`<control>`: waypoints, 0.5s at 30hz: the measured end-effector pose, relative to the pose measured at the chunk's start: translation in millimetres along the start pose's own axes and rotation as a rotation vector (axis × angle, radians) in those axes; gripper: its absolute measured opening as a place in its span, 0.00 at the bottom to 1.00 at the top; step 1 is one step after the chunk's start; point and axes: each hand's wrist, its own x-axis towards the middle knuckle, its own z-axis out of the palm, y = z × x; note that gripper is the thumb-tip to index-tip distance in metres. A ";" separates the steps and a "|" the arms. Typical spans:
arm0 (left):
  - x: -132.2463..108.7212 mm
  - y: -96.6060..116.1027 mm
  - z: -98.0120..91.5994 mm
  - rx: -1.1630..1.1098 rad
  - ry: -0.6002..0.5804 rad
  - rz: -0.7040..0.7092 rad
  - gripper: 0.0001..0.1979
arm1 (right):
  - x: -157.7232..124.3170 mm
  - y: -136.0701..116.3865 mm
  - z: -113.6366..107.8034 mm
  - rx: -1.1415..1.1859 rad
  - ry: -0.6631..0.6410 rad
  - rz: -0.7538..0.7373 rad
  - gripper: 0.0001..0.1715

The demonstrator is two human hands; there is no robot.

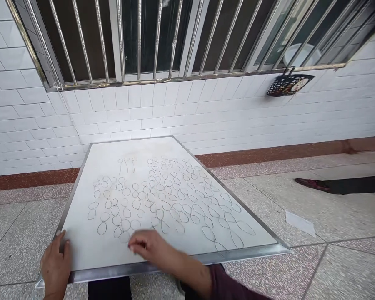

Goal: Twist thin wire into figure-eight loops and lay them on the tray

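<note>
White rectangular table with a silver metal rim, far edge close to the white tiled wall. Thin dark looped strands cover most of the top. Can't tell from here if they're wire, thread or drawn lines.

Layout: densest from mid-table toward the right edge, many paired like figure eights. Three small ones with straight tails sit apart, toward the far-left corner. Largest are toward the near-right corner; one tail reaches the near edge.

Left hand: on the left edge by the near-left corner, thumb apart from the fingers, grip not clamped on any strand. Right hand: over the near edge, left of its middle, just nearside of the closest loops. Fingers curled in, thumb close under them. Blurred, so can't tell if that grip has a strand. Dark maroon sleeve on that arm; dark trouser legs below the near edge.

Around it: window with silver metal bars, white round basin behind them, black patterned bag hanging under the sill. Right of the table: white flat strip on the speckled floor, plus another person's dark-trousered leg.
</note>
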 end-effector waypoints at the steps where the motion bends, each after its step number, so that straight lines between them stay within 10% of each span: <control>1: 0.4 1.0 -1.2 -0.010 -0.006 -0.014 0.27 | -21.1 12.1 17.1 0.048 -0.018 0.017 0.09; 7: 3.8 2.9 -5.8 -0.071 -0.009 -0.034 0.27 | -103.8 107.5 68.6 0.007 -0.121 0.131 0.08; 15: 0.8 12.2 -15.7 -0.078 0.033 -0.031 0.25 | -166.4 158.8 21.6 -0.459 0.137 0.066 0.15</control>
